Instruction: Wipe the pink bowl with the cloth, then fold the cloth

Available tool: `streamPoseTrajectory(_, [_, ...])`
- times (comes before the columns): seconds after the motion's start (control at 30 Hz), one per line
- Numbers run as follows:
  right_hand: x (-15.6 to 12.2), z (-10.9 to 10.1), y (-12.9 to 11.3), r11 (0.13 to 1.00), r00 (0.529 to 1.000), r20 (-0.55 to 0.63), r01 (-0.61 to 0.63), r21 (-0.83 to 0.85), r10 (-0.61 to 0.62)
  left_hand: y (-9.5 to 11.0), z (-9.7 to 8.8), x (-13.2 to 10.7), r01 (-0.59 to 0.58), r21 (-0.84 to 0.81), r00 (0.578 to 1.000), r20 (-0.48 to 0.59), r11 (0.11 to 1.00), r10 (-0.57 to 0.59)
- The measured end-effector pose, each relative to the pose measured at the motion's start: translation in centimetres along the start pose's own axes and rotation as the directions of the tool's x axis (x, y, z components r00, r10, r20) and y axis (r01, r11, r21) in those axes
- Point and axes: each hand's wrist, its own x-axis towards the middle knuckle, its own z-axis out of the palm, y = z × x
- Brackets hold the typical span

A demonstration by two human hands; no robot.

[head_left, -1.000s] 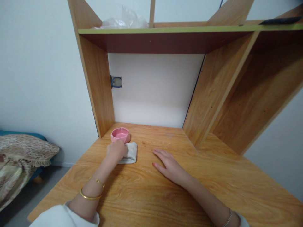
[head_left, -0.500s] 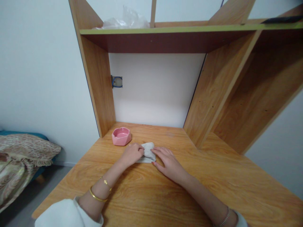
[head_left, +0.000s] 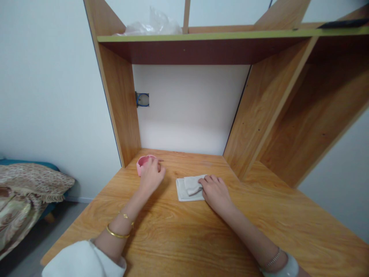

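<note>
A small pink ashtray (head_left: 141, 163) sits on the wooden desk (head_left: 184, 234) near the left upright of the hutch. My left hand (head_left: 152, 175) covers most of it, fingers curled over its rim. A folded pale grey cloth (head_left: 188, 188) lies flat on the desk a little to the right. My right hand (head_left: 215, 191) rests on the cloth's right edge, fingers bent and pinching a raised fold.
The hutch has a green-edged shelf (head_left: 201, 36) overhead with a crumpled clear plastic bag (head_left: 155, 24) on it. Slanted wooden side panels (head_left: 259, 115) close in at the right. A wall socket (head_left: 142, 99) shows at the back. A bed with a patterned blanket (head_left: 25, 192) lies left.
My left hand let go of the cloth and moved back left onto the pink ashtray. The cloth slid right, passed to my right hand, which now pinches it.
</note>
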Motion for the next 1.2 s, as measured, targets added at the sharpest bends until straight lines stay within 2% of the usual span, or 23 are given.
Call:
streamPoseTrajectory(0.07, [0.0, -0.2, 1.0, 0.995, 0.996, -0.026, -0.086, -0.051, 0.085, -1.6, -1.3, 0.8, 0.166, 0.195, 0.984, -0.091, 0.967, -0.150])
streamPoseTrajectory(0.1, [0.0, -0.2, 1.4, 0.991, 0.993, -0.041, -0.117, -0.070, 0.114, -2.5, -1.8, 1.1, 0.246, 0.227, 0.968, -0.113, 0.942, -0.225])
streamPoseTrajectory(0.17, [-0.1, -0.3, 2.1, 0.988, 0.991, -0.053, -0.131, -0.084, 0.126, -4.0, -2.3, 1.6, 0.380, 0.174, 0.925, -0.064, 0.909, -0.374])
streamPoseTrajectory(0.2, [-0.1, -0.3, 2.2, 0.990, 0.993, -0.046, -0.116, -0.081, 0.112, -4.7, -2.3, 1.8, 0.441, 0.106, 0.896, 0.000, 0.891, -0.443])
streamPoseTrajectory(0.27, [-0.2, -0.2, 2.3, 0.996, 0.998, -0.017, -0.067, -0.066, 0.066, -5.6, -2.1, 2.0, 0.477, 0.039, 0.874, 0.078, 0.878, -0.479])
streamPoseTrajectory(0.37, [-0.1, -0.1, 2.4, 0.998, 0.998, 0.028, -0.049, -0.033, 0.050, -6.2, -1.5, 2.3, 0.507, -0.052, 0.853, 0.173, 0.860, -0.492])
streamPoseTrajectory(0.5, [0.1, 0.2, 2.9, 0.985, 0.990, 0.058, -0.135, 0.103, 0.129, -6.4, -0.7, 2.6, 0.588, -0.192, 0.801, 0.271, 0.786, -0.534])
streamPoseTrajectory(0.6, [0.1, 0.3, 3.5, 0.965, 0.986, 0.057, -0.163, 0.206, 0.154, -6.5, -0.3, 2.7, 0.609, -0.292, 0.789, 0.315, 0.737, -0.527])
streamPoseTrajectory(0.73, [0.3, 0.5, 4.4, 0.945, 0.986, -0.012, -0.155, 0.288, 0.165, -5.9, -0.1, 2.4, 0.608, -0.415, 0.791, 0.391, 0.677, -0.471])
streamPoseTrajectory(0.87, [0.5, 0.5, 5.7, 0.913, 0.956, -0.145, -0.186, 0.363, 0.253, -3.9, 0.3, 1.7, 0.573, -0.552, 0.811, 0.489, 0.605, -0.322])
streamPoseTrajectory(0.93, [0.4, 0.2, 6.8, 0.897, 0.915, -0.239, -0.217, 0.385, 0.324, -2.9, 0.7, 1.1, 0.564, -0.609, 0.810, 0.539, 0.558, -0.230])
streamPoseTrajectory(1.0, [0.2, -0.5, 8.2, 0.885, 0.843, -0.352, -0.269, 0.379, 0.407, -2.1, 1.2, 0.4, 0.563, -0.684, 0.800, 0.593, 0.463, -0.096])
streamPoseTrajectory(1.07, [-0.2, -1.6, 9.5, 0.876, 0.741, -0.480, -0.319, 0.363, 0.469, -1.4, 1.9, -0.2, 0.558, -0.718, 0.794, 0.607, 0.416, -0.018])
streamPoseTrajectory(1.2, [-1.0, -3.8, 10.8, 0.866, 0.537, -0.681, -0.348, 0.359, 0.499, -0.5, 3.4, -1.0, 0.522, -0.730, 0.815, 0.579, 0.441, -0.008])
